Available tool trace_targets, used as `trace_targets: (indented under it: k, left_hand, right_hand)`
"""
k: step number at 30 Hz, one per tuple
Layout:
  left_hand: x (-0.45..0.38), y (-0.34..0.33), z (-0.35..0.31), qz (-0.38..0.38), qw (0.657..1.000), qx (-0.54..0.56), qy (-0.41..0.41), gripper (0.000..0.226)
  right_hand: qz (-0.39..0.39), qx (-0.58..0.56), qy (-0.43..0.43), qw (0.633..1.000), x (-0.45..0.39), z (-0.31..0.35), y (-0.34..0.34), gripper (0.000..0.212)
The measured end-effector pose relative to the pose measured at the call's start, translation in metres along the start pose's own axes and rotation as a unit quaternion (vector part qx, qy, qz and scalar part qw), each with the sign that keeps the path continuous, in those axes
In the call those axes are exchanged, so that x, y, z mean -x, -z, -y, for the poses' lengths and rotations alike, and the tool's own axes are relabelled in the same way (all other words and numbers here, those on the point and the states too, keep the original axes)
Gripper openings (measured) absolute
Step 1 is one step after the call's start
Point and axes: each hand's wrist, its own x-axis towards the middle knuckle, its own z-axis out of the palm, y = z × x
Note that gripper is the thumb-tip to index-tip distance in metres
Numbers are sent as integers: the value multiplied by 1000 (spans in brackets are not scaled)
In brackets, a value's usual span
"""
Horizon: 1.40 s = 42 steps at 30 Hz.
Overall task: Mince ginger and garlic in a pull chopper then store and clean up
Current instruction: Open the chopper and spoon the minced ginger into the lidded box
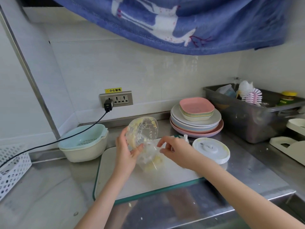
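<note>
Both forearms reach in from the bottom edge, cut off below the elbow, over a steel counter flecked with yellow mince. On it lies a white cutting board with a green rim, its near edge close to the counter's front lip.

Above the board, the left hand grips the clear chopper bowl, tipped on its side with its mouth toward 3 o'clock; minced ginger and garlic cling to its wall. Just below the bowl's mouth sits a clear plastic bag holding yellow mince (its outline is hard to trace against the white board). The right hand pinches the bag's upper edge with thumb and forefinger, the other fingers loosely spread.

At 3 o'clock from the hands the white chopper lid lies on the counter, apart from the bowl. A small white part stands behind the right hand, mostly hidden.

Farther back, a pale blue colander nests in a cream basin at 9 o'clock, stacked plates sit at 1 o'clock, and a grey bin holds a pink brush. A blue towel hangs overhead.
</note>
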Motion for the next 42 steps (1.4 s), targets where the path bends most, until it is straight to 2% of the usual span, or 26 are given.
trace_targets:
  k: [5,8,10,14,18,22,26,31,34,37,39,42]
  left_hand:
    - [-2,-8,-6,8,1000,3,-21,80]
    - [-1,-12,-13,-8,1000,0,-22,74]
    - [1,-13,-13,-19,999,6,-32,70]
    - [11,-7,-15,-29,999,2,-41,71]
    - [16,-4,-25,-14,992,-104,-73,66]
    - [18,2,-26,-15,985,-154,-73,64]
    - [25,4,-23,-2,993,-115,-35,67]
    - [27,4,-22,-1,994,-108,-35,65]
    - [28,4,-23,0,993,-108,-43,60]
    - [28,6,-24,-4,994,-102,-43,62]
    - [28,5,-27,3,995,-90,-43,59]
    - [29,5,-32,7,998,-58,-33,58]
  right_hand:
    - [46,26,-9,999,4,-11,2,22]
    - [64,2,-6,998,16,-11,-14,19]
    - [50,-22,7,998,24,-7,-25,11]
    - [23,-56,10,998,29,0,-32,13]
    - [-8,-10,7,1000,33,19,-53,18]
    - [-37,6,-37,999,33,36,-69,11]
    - [-56,23,-60,996,31,43,-76,15]
    - [-56,-112,-84,989,34,34,-65,15]
    - [-86,-79,-92,989,40,24,-46,3]
    - [-117,-37,-122,985,40,20,-17,11]
    - [-150,-92,-113,978,31,26,-1,18]
    - [-166,-256,-111,946,14,43,4,13]
